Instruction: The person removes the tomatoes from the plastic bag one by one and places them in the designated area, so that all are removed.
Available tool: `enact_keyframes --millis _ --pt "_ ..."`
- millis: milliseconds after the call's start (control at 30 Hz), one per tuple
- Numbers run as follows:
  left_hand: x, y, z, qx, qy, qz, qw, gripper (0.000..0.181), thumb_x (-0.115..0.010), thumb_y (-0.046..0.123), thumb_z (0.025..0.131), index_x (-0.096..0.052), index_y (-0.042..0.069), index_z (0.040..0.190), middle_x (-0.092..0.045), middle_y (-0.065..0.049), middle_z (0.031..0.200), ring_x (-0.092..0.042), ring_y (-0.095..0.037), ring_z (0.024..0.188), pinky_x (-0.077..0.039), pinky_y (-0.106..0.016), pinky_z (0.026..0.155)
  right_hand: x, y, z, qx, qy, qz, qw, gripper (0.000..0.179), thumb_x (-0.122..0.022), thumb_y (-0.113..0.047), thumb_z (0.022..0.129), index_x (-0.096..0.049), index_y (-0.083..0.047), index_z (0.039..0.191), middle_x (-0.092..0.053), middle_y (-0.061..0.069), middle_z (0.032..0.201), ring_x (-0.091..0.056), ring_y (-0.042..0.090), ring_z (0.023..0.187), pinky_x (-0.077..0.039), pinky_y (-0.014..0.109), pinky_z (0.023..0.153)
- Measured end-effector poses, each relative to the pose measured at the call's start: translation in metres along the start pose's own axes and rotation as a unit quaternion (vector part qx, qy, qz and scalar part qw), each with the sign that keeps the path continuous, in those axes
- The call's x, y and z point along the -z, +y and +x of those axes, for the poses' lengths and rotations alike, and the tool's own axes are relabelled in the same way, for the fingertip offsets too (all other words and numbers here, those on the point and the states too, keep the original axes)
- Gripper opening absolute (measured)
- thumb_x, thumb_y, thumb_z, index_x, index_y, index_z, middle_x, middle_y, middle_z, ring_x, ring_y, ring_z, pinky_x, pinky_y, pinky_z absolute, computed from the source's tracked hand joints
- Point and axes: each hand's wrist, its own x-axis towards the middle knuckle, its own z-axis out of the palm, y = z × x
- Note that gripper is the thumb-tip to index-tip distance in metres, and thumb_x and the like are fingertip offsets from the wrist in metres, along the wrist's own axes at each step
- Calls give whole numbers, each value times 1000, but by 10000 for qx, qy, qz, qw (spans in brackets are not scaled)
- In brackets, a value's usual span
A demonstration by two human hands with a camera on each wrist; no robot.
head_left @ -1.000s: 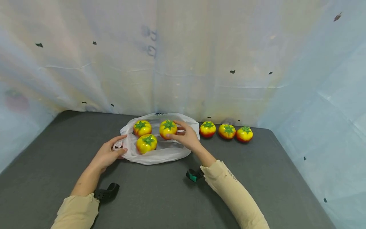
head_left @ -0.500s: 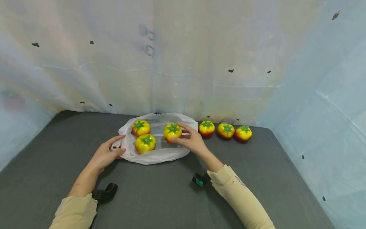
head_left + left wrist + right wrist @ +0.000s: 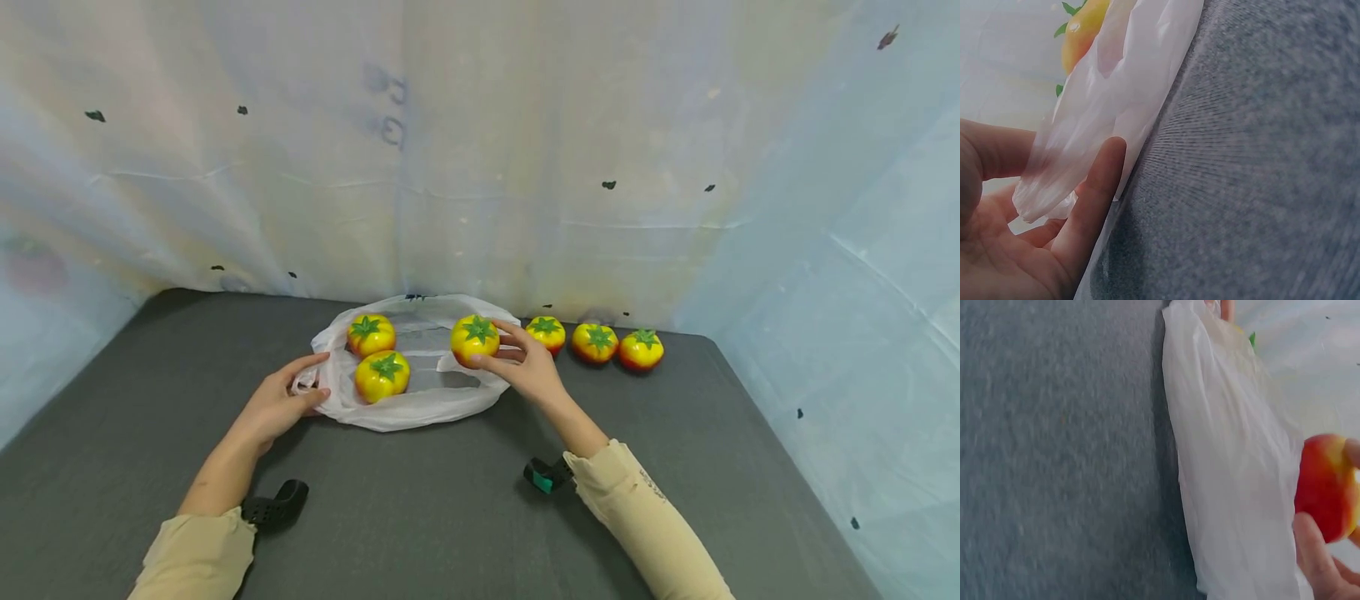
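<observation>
In the head view my right hand (image 3: 525, 363) grips a yellow-and-red tomato (image 3: 475, 340) with a green star-shaped top, over the right part of a white plastic bag (image 3: 405, 417). The right wrist view shows the red underside of this held tomato (image 3: 1325, 487) beyond the bag's side (image 3: 1229, 456). My left hand (image 3: 281, 404) holds the bag's gathered left end; in the left wrist view the thin plastic (image 3: 1079, 125) lies between its fingers. Inside the open-mouthed bag sit two similar tomatoes, one at the back (image 3: 371, 335) and one nearer (image 3: 382, 377).
Right of the bag, three more tomatoes stand in a row: one partly behind my right hand (image 3: 546, 332), a middle one (image 3: 595, 343) and an end one (image 3: 641, 351). Pale sheeting (image 3: 480, 167) rises behind the dark grey table (image 3: 405, 517).
My right hand has moved rightward with its tomato, from over the bag's middle to near its right rim. My left hand stays at the bag's left end.
</observation>
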Motion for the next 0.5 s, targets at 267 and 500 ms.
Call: enact_keyframes --millis 267,500 --pt "0 0 0 54 1 4 10000 60 -54 17 91 -29 13 146 -29 -27 140 -52 -20 84 -50 -24 69 14 8 0 248 238 142 9993 60 -70 -20 82 -44 -20 137 -53 14 126 -58 30 108 -51 35 85" --pt "-1 -1 2 31 20 2 10000 60 -55 16 91 -29 12 145 -30 -27 139 -52 -20 83 -50 -22 68 28 17 0 262 358 328 9985 58 -69 -18 83 -46 -22 136 -52 15 127 -57 31 110 -50 36 88"
